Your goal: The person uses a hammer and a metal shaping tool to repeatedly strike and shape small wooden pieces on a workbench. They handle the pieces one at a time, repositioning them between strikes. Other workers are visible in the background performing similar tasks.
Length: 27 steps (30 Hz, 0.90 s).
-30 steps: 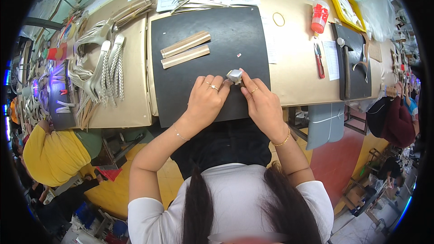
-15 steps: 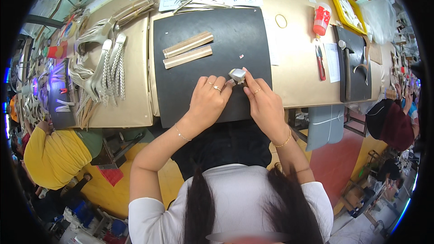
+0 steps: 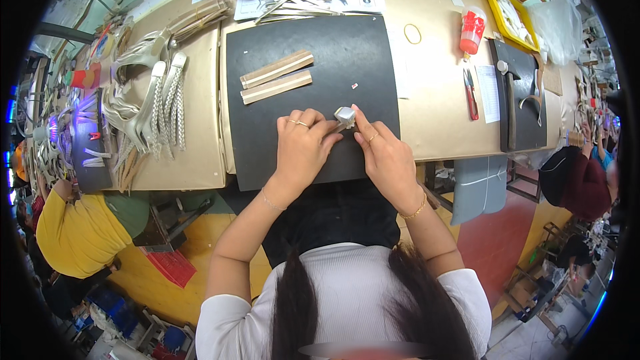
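Observation:
Over the black mat (image 3: 363,43), my two hands meet at a small silvery-white strap-like piece (image 3: 345,116) with a rounded end. My left hand (image 3: 301,145) is closed in a pinch on its left side, and part of the piece is hidden by the fingers. From the other side, my right hand (image 3: 388,160) grips its edge, index finger stretched along it and thumb below. Farther up the mat lie an upper brown strip (image 3: 261,79) and a lower brown strip (image 3: 260,95), each with a pale band along it. A tiny pale scrap (image 3: 355,85) rests beyond the piece.
To the left lie white braided straps (image 3: 160,103); at the back, pale strips (image 3: 297,0) cover printed sheets. On the right are a red-labelled bottle (image 3: 471,37), a red-handled tool (image 3: 472,100), a hammer (image 3: 510,93) on a dark board and a yellow tray (image 3: 497,10). A yellow-clothed person (image 3: 80,230) sits left.
My left hand has turned and its forearm swung inward, its fingers now pinching lower along the piece. The piece has shifted slightly left and tilted. My right hand keeps hold of it.

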### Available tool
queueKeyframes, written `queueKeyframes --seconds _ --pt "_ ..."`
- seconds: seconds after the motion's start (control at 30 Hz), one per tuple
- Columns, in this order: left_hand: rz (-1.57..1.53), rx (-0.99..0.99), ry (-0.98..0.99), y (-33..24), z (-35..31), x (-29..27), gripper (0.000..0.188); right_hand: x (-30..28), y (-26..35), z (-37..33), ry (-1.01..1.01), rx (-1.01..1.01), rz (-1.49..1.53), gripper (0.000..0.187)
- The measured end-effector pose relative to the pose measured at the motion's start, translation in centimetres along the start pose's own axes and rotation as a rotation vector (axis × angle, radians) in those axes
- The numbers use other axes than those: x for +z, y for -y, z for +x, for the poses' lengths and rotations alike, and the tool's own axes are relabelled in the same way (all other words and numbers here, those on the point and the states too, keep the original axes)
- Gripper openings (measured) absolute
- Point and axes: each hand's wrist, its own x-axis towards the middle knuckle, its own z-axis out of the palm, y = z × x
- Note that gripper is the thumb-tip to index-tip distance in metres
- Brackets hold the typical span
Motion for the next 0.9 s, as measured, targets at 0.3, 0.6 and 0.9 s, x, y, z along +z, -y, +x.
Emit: queueKeyframes --seconds 0.3,0.6,0.9 --pt "-0.039 -0.122 -0.021 -0.6 0.2 0.4 0.01 0.0 -0.4 -0.4 -0.082 -0.013 0.13 0.05" --pt "0.019 -0.265 0.05 -1.7 0.8 0.2 0.005 -0.2 -0.2 -1.7 -0.057 -0.001 0.165 0.052" --pt "0.023 -0.262 0.038 -1.8 0.8 0.3 0.005 0.4 -0.3 -1.5 -0.055 0.019 0.102 0.052"
